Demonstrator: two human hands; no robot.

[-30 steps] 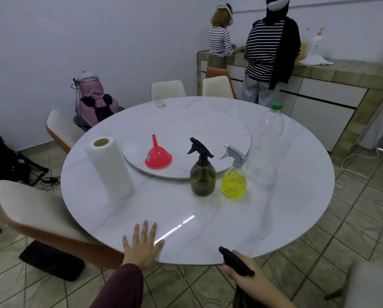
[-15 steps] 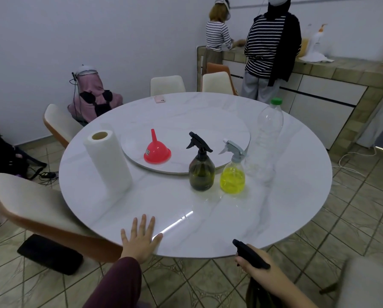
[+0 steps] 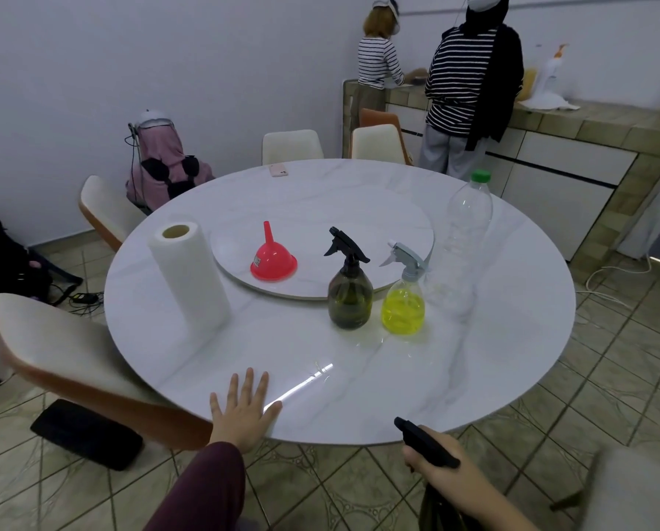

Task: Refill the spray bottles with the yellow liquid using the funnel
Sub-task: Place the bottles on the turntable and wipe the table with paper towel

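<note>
Round marble table (image 3: 473,377): left hand (image 3: 244,412) lies flat at its near edge, fingers spread. Below that edge, right hand (image 3: 441,469) grips a dark spray bottle (image 3: 426,442). Red funnel (image 3: 272,258), yellow-filled bottle (image 3: 403,306) stand mid-table.

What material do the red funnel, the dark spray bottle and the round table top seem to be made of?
Red funnel: likely plastic, glossy, one uniform moulded colour.
Dark spray bottle: probably tinted translucent plastic, though glass is possible; smooth body, matte black plastic trigger head.
Table top: marble or a marble-look slab, polished; grey veins and a sharp light reflection show.
</note>
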